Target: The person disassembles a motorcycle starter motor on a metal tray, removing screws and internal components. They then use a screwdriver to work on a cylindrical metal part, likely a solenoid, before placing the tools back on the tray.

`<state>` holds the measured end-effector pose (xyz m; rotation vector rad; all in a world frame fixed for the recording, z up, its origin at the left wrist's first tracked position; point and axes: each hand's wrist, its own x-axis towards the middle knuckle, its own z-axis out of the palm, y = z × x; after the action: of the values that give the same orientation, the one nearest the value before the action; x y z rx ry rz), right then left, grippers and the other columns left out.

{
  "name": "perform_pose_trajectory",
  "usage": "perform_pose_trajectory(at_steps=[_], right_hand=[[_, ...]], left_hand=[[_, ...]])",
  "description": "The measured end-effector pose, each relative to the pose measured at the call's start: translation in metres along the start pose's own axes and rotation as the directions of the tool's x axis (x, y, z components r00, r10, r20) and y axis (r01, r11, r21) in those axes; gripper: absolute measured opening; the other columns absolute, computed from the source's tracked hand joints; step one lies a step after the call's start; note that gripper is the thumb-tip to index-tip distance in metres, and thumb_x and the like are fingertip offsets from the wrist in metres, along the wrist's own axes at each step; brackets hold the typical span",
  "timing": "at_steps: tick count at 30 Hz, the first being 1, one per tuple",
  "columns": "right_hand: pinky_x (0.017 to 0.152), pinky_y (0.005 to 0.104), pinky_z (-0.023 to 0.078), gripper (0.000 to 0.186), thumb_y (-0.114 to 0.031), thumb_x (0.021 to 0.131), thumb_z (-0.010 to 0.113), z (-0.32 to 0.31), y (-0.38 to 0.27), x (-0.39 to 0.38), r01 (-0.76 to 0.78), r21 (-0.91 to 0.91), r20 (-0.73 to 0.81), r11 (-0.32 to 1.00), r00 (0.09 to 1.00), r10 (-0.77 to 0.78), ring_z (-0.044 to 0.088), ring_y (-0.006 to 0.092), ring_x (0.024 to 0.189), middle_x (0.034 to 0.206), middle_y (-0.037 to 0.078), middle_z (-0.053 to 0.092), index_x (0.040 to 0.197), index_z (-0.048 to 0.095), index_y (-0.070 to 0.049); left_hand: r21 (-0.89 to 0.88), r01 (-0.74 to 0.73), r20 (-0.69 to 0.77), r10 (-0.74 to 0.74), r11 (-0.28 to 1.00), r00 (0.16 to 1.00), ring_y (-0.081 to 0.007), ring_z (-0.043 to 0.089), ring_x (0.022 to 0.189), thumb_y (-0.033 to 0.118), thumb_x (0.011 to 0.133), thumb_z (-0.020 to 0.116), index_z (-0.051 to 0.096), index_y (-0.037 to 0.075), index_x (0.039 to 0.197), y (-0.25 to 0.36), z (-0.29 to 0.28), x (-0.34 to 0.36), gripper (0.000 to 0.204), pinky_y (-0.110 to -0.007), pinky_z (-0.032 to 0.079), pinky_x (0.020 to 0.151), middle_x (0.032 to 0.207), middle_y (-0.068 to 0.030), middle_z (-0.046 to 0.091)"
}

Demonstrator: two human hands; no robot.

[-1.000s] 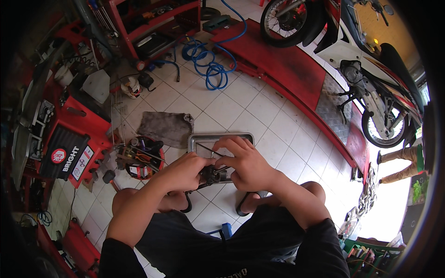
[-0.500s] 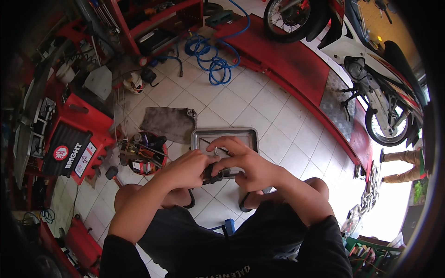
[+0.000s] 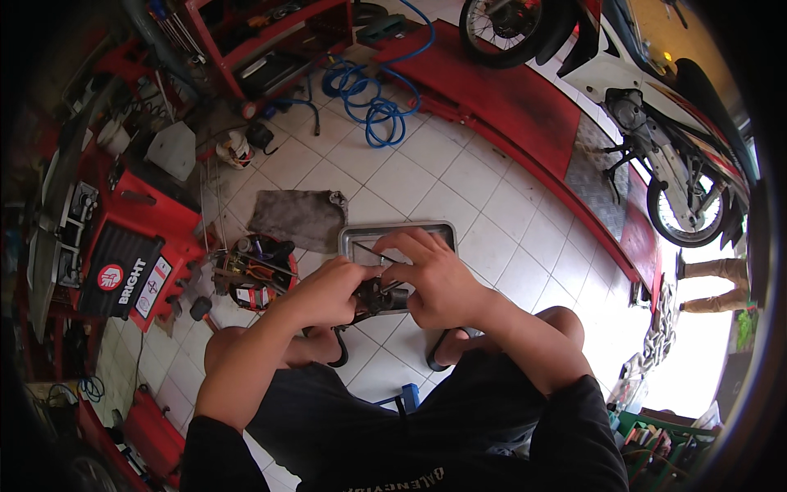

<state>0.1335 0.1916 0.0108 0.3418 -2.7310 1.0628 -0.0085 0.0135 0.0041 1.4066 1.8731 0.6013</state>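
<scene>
Both my hands work close together over a shallow grey metal tray (image 3: pixel 397 228) on the floor. My left hand (image 3: pixel 332 291) is closed, its fingers by the left side of a dark, greasy metal part (image 3: pixel 375 303). What it grips is hidden behind the knuckles. My right hand (image 3: pixel 434 275) curls over from the other side, thumb down near the part. Its bent fingertips close near a small shiny piece just above the part, too small to name. A thin dark rod (image 3: pixel 361 250) lies slanted at the tray's left side.
A grey rag (image 3: pixel 299 218) lies beyond the tray. To the left are a round red tool tray (image 3: pixel 258 275) with tools and a red cabinet. A blue air hose (image 3: pixel 373 107) coils at the back. At right, a motorcycle (image 3: pixel 648 123) stands on a red lift ramp (image 3: pixel 500 98).
My right hand's fingers have bent further down and drawn in over the dark metal part, which shows more. My left hand has stayed nearly in place.
</scene>
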Motion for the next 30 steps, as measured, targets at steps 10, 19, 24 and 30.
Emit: perform_pose_trajectory(at_steps=[10, 19, 24, 30], right_hand=[[0.102, 0.0456, 0.042, 0.042, 0.007, 0.055, 0.057, -0.008, 0.0, 0.003, 0.1, 0.043, -0.038, 0.994, 0.994, -0.099, 0.049, 0.035, 0.124, 0.129, 0.011, 0.055, 0.092, 0.073, -0.007], [0.105, 0.0456, 0.041, 0.045, 0.007, 0.055, 0.058, -0.004, 0.005, 0.0, 0.003, 0.055, 0.006, 0.998, 1.0, -0.003, 0.047, 0.0339, 0.127, 0.132, 0.011, 0.053, 0.094, 0.073, -0.007], [0.104, 0.0461, 0.042, 0.049, 0.007, 0.055, 0.059, -0.002, 0.005, -0.002, 0.037, 0.024, 0.059, 0.999, 0.998, -0.038, 0.047, 0.0338, 0.127, 0.131, 0.011, 0.053, 0.1, 0.072, -0.008], [0.103, 0.046, 0.042, 0.049, 0.006, 0.053, 0.054, 0.005, 0.003, -0.004, 0.057, 0.086, 0.09, 0.995, 0.994, -0.064, 0.051, 0.0369, 0.121, 0.129, 0.015, 0.053, 0.099, 0.07, -0.006]], left_hand=[[0.047, -0.041, -0.007, 0.041, 0.998, 0.999, -0.0416, 0.066, 0.08, -0.008, 0.064, 0.06, 0.068, 0.003, 0.12, -0.009, 0.004, -0.001, 0.057, -0.046, 0.051, 0.072, 0.078, -0.0227, 0.067], [0.083, 0.018, -0.018, -0.016, 0.996, 1.0, -0.0413, 0.065, 0.081, -0.009, 0.063, 0.057, 0.064, 0.005, 0.13, 0.002, 0.0, -0.004, 0.068, -0.047, 0.051, 0.075, 0.081, -0.0248, 0.066], [0.149, 0.001, 0.019, -0.004, 0.989, 1.0, -0.0418, 0.067, 0.082, -0.01, 0.062, 0.057, 0.063, 0.003, 0.131, -0.004, 0.004, -0.003, 0.07, -0.047, 0.052, 0.075, 0.083, -0.0263, 0.067], [0.181, 0.023, -0.009, -0.022, 0.983, 1.0, -0.0427, 0.067, 0.078, -0.009, 0.062, 0.061, 0.062, 0.001, 0.129, -0.004, 0.006, -0.003, 0.068, -0.047, 0.054, 0.072, 0.08, -0.0254, 0.067]])
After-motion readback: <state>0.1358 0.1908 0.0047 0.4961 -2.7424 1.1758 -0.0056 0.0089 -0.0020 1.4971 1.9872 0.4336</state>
